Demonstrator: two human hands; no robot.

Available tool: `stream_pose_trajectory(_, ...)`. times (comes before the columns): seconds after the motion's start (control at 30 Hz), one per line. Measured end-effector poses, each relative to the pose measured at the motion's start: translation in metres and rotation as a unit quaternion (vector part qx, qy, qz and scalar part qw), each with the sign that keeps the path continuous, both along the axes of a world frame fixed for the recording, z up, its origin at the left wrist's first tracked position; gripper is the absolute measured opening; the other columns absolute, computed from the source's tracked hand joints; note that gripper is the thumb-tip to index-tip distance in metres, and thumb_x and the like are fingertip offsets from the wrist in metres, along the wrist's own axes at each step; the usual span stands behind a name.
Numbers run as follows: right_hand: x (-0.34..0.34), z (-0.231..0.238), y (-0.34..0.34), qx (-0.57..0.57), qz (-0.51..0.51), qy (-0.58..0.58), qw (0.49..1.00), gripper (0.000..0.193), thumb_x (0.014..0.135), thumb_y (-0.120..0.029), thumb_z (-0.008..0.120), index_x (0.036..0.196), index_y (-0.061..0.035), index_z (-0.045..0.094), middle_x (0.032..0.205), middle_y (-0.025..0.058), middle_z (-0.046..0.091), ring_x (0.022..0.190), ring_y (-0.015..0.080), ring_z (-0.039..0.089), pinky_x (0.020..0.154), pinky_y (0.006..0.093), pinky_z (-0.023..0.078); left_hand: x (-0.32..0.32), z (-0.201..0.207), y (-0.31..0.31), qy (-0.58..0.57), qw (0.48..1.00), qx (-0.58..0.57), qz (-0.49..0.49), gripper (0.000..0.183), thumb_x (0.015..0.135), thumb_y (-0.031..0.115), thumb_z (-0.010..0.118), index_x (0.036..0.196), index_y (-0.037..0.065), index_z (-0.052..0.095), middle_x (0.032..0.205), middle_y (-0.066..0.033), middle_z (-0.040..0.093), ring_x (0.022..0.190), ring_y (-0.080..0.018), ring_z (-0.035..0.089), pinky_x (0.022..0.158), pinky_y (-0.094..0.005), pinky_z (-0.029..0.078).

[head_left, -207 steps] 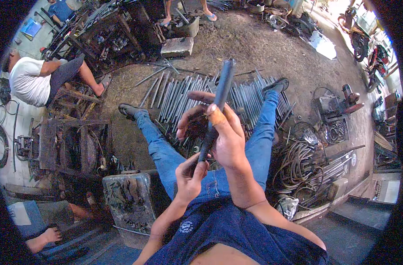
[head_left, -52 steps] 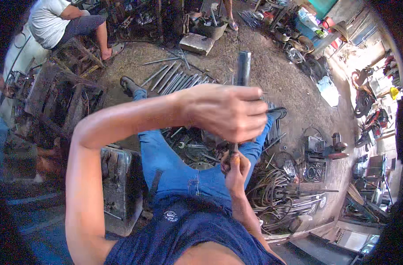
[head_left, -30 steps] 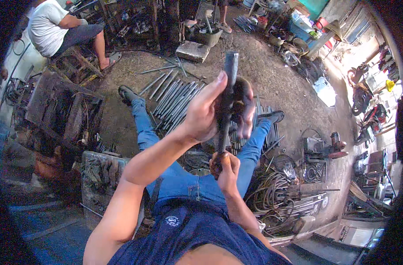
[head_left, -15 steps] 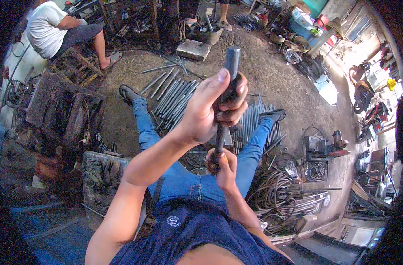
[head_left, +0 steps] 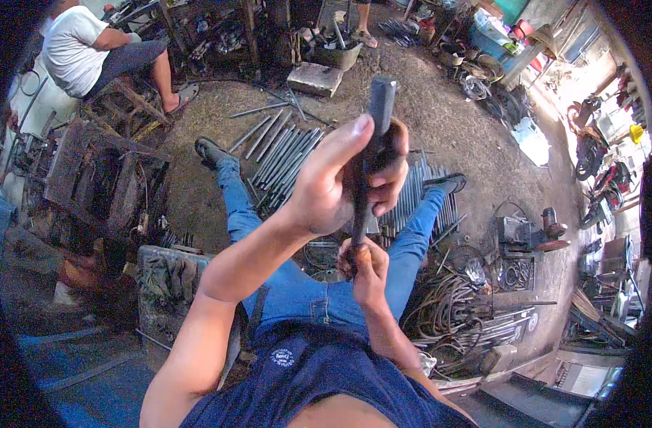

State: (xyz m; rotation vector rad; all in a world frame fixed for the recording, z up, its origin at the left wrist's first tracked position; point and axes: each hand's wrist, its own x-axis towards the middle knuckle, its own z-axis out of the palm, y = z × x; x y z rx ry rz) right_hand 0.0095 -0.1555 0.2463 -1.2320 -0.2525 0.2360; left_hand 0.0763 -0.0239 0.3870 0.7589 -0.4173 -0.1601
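Note:
A dark metal rod [head_left: 381, 100] with a thicker, greyish top end stands tilted in front of me, its top leaning slightly right. My left hand [head_left: 340, 175] is curled around its upper part, thumb along the near side and fingers wrapping from the right. Lower down, my right hand [head_left: 364, 265] is closed round the rod's lower end, which the fingers hide. Between my outstretched legs several metal rods [head_left: 286, 167] lie side by side on the dirt floor, and a second row of rods [head_left: 410, 196] lies by my right shin.
A person in a white shirt [head_left: 76, 50] sits at the far left beside a wooden stand [head_left: 90, 167]. A stone block [head_left: 315, 78] lies ahead. To the right are a small motor machine [head_left: 518, 234] and coiled rods or hoses [head_left: 440, 303]. A worn box [head_left: 170, 285] stands at my left.
The rod's top has shifted slightly right and tilted, showing its end face. My left fingers look a little looser around it. The right hand has barely moved.

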Motion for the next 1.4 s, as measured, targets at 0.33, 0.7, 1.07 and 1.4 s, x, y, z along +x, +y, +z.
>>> stream_pose_trajectory(0.33, 0.0, 0.005, 0.002, 0.035, 0.009, 0.025, 0.999, 0.049, 0.093, -0.047, 0.053, 0.093, 0.0021, 0.054, 0.066, 0.0035, 0.052, 0.052, 0.0077, 0.044, 0.046, 0.0216, 0.033, 0.006, -0.01, 0.003, -0.007, 0.998, -0.052, -0.025, 0.043, 0.098, 0.044, 0.04, 0.101, 0.002, 0.049, 0.064, 0.0004, 0.036, 0.052, -0.0095, 0.037, 0.046, -0.0233, 0.029)
stream_pose_trajectory(0.7, -0.001, 0.003, 0.0, 0.046, 0.015, 0.041, 0.998, 0.042, 0.092, -0.042, 0.057, 0.097, -0.001, 0.051, 0.072, 0.0053, 0.053, 0.056, 0.0078, 0.046, 0.047, 0.0211, 0.034, 0.004, 0.0, 0.005, 0.001, 0.999, -0.03, -0.03, 0.04, 0.1, 0.043, 0.034, 0.102, 0.004, 0.045, 0.065, 0.0015, 0.033, 0.051, -0.0097, 0.033, 0.046, -0.0242, 0.03)
stream_pose_trajectory(1.07, 0.0, 0.009, 0.002, 0.041, 0.005, 0.025, 0.999, 0.049, 0.092, -0.047, 0.053, 0.096, 0.0015, 0.053, 0.07, 0.0048, 0.054, 0.054, 0.0078, 0.045, 0.046, 0.0216, 0.034, 0.005, 0.005, 0.004, 0.004, 1.0, -0.015, -0.007, 0.04, 0.1, 0.041, 0.036, 0.111, 0.004, 0.046, 0.066, 0.0015, 0.036, 0.051, -0.0079, 0.033, 0.047, -0.0237, 0.031)
stream_pose_trajectory(1.4, 0.003, 0.007, -0.002, 0.003, 0.002, 0.011, 1.0, 0.055, 0.093, -0.05, 0.049, 0.094, 0.0043, 0.057, 0.065, 0.0051, 0.054, 0.047, 0.009, 0.044, 0.043, 0.0231, 0.034, 0.016, -0.002, -0.006, 0.0, 0.998, -0.054, 0.022, 0.039, 0.099, 0.042, 0.035, 0.107, 0.005, 0.046, 0.069, -0.0007, 0.04, 0.065, -0.0149, 0.044, 0.055, -0.0301, 0.043)
